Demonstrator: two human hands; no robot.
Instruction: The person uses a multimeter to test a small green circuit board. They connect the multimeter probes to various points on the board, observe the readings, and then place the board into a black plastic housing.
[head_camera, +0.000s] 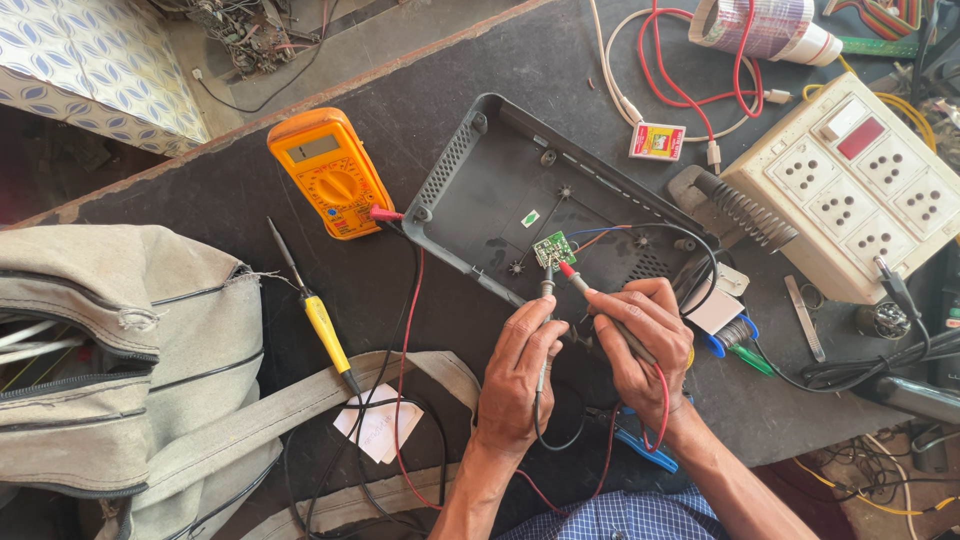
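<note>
Now each hand, left hand (515, 375) and right hand (640, 340), grips a probe (tips on green board (553, 248)).

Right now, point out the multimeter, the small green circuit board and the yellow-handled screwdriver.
multimeter (332, 175), head view, on the orange case at the dial.
small green circuit board (553, 248), head view, on the middle of the board, inside the black casing.
yellow-handled screwdriver (326, 332), head view, on the yellow handle.
</note>
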